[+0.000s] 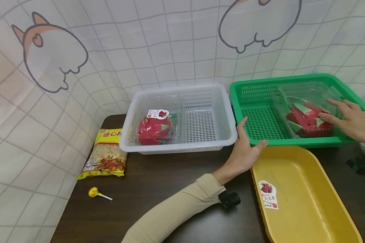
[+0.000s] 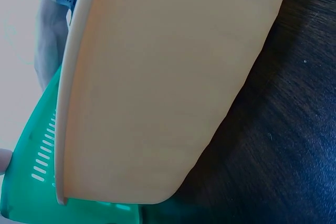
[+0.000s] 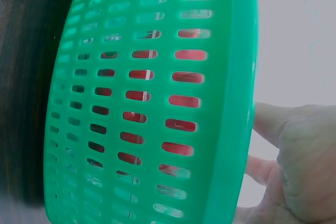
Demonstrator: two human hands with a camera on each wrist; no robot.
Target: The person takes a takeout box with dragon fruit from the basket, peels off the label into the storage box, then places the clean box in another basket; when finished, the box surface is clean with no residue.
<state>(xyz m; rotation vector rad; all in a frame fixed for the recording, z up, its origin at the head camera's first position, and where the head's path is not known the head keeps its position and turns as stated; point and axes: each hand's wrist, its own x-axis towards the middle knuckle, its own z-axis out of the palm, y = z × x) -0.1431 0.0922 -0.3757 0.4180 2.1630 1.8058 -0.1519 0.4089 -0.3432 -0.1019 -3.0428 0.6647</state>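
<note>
In the green basket (image 1: 292,143), mesh floor (image 1: 258,116) shows left of a clear box (image 1: 307,98) under the right hand (image 1: 349,118), fingers outstretched. The left hand (image 1: 244,150), fingers parted, hangs at the near-left rim (image 1: 273,142).

1. A beige, softly creased long sleeve (image 1: 182,209) clothes the left arm (image 1: 158,222).
2. A small black wrist camera (image 1: 230,199) with rounded edges sits at its cuff (image 1: 212,184).
3. The left hand (image 1: 244,153) and right hand (image 1: 353,120) are bare.
</note>
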